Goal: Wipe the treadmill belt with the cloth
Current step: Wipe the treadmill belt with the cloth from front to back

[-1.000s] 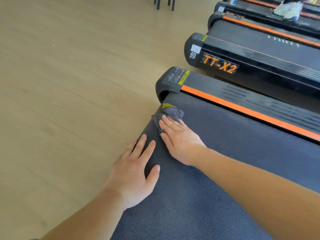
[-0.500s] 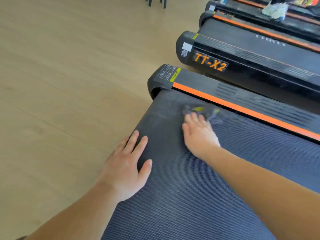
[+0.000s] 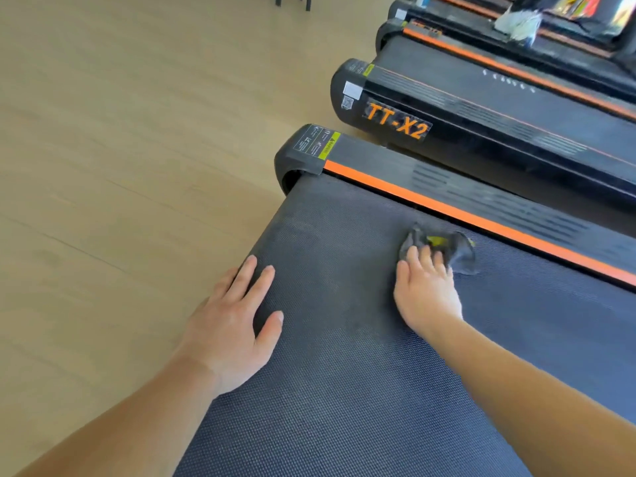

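Observation:
The dark grey treadmill belt [image 3: 344, 339] runs from the lower middle to the right. A small grey cloth [image 3: 457, 249] with a yellow patch lies crumpled on it, close to the orange side stripe [image 3: 447, 206]. My right hand [image 3: 425, 290] presses the cloth down with straight fingers, its fingertips covering the cloth's near part. My left hand [image 3: 237, 325] lies flat on the belt's rear left edge, fingers spread, holding nothing.
Pale wooden floor [image 3: 120, 166] fills the left. A second treadmill marked TT-X2 [image 3: 395, 122] stands parallel beyond the side rail, with more machines behind it at the top right. Dark furniture legs [image 3: 292, 0] show at the top edge.
My right hand has slid the cloth from the belt's rear left corner to the right, up to the orange stripe. The left hand has stayed flat on the belt edge.

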The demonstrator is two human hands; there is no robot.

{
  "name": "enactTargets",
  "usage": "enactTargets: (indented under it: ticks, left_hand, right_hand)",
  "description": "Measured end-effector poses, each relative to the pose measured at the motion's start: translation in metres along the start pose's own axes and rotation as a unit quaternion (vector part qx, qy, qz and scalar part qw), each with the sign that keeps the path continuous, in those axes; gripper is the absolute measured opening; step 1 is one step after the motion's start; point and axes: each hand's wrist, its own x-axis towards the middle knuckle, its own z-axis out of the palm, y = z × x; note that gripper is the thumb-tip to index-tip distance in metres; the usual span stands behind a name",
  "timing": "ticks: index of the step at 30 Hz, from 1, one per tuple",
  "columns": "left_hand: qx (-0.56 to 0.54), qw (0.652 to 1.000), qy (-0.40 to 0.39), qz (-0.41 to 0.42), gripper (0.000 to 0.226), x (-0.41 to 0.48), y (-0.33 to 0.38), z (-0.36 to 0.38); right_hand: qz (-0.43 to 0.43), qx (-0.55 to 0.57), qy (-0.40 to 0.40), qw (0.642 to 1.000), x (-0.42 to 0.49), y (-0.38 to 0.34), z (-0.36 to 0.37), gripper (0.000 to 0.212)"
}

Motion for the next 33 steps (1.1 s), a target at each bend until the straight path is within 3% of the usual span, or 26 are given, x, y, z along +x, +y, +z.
enactTargets:
  ticks: [3, 5, 6, 8, 10, 12, 13, 15, 18, 20, 21, 23, 25, 28, 29, 33]
  left_hand:
    - [-0.018, 1.0, -0.004, -0.004, 0.072, 0.002, -0.003, -0.001]
    - [-0.024, 1.0, 0.004, -0.006, 0.072, 0.003, -0.005, -0.001]
    - [-0.026, 1.0, 0.005, -0.002, 0.072, 0.003, -0.005, 0.0]
    - [-0.026, 1.0, 0.008, 0.005, 0.072, 0.002, -0.006, 0.002]
    - [-0.024, 1.0, 0.002, -0.002, 0.072, 0.002, -0.006, 0.002]
    - [-0.025, 1.0, -0.003, -0.006, 0.072, 0.003, -0.003, 0.001]
    - [-0.025, 1.0, -0.003, -0.008, 0.073, 0.003, -0.001, 0.001]
    - [-0.035, 0.999, -0.004, -0.014, 0.073, 0.004, 0.001, -0.001]
    - [-0.041, 0.999, -0.008, -0.018, 0.071, 0.004, 0.003, -0.002]
    - [-0.041, 0.999, -0.008, -0.021, 0.07, 0.003, 0.001, -0.002]
    - [-0.04, 0.999, -0.011, -0.02, 0.07, 0.003, 0.001, -0.003]
    - [-0.041, 0.999, -0.011, -0.018, 0.069, 0.004, -0.002, -0.003]
    - [-0.038, 0.999, -0.013, -0.013, 0.069, 0.004, -0.004, -0.003]
    - [-0.035, 0.999, -0.026, -0.008, 0.069, 0.002, -0.004, -0.003]
    - [-0.038, 0.999, -0.029, -0.008, 0.068, 0.004, -0.006, -0.001]
    - [-0.121, 0.993, 0.011, -0.011, 0.059, 0.007, -0.009, 0.0]
  right_hand:
    - [-0.253, -0.026, -0.043, 0.966, -0.08, -0.018, 0.006, 0.059]
    - [-0.292, -0.047, -0.062, 0.953, -0.091, 0.021, 0.0, 0.062]
    - [-0.25, -0.056, -0.052, 0.965, -0.082, 0.047, -0.003, 0.064]
    - [-0.079, -0.049, -0.019, 0.995, -0.054, 0.09, -0.014, 0.07]
    - [0.082, -0.029, 0.001, 0.996, -0.035, 0.097, -0.016, 0.07]
    - [0.126, -0.002, 0.013, 0.992, -0.039, 0.067, -0.009, 0.062]
    - [0.103, 0.014, 0.007, 0.995, -0.05, 0.046, -0.003, 0.06]
    - [-0.04, 0.036, -0.019, 0.998, -0.087, -0.004, 0.007, 0.059]
    - [-0.305, -0.008, -0.069, 0.95, -0.131, -0.026, 0.007, 0.059]
    - [-0.362, -0.075, -0.042, 0.928, -0.109, -0.006, 0.005, 0.064]
    - [-0.326, -0.092, -0.022, 0.941, -0.088, 0.006, 0.003, 0.067]
    - [-0.155, -0.09, -0.017, 0.984, -0.042, 0.023, -0.002, 0.068]
    - [-0.024, -0.08, -0.004, 0.997, -0.014, 0.021, 0.0, 0.062]
    - [0.048, -0.04, 0.019, 0.998, -0.025, -0.025, 0.016, 0.06]
    - [0.021, -0.02, 0.031, 0.999, -0.04, -0.046, 0.024, 0.06]
    - [-0.256, 0.004, 0.006, 0.967, -0.146, -0.118, 0.051, 0.054]
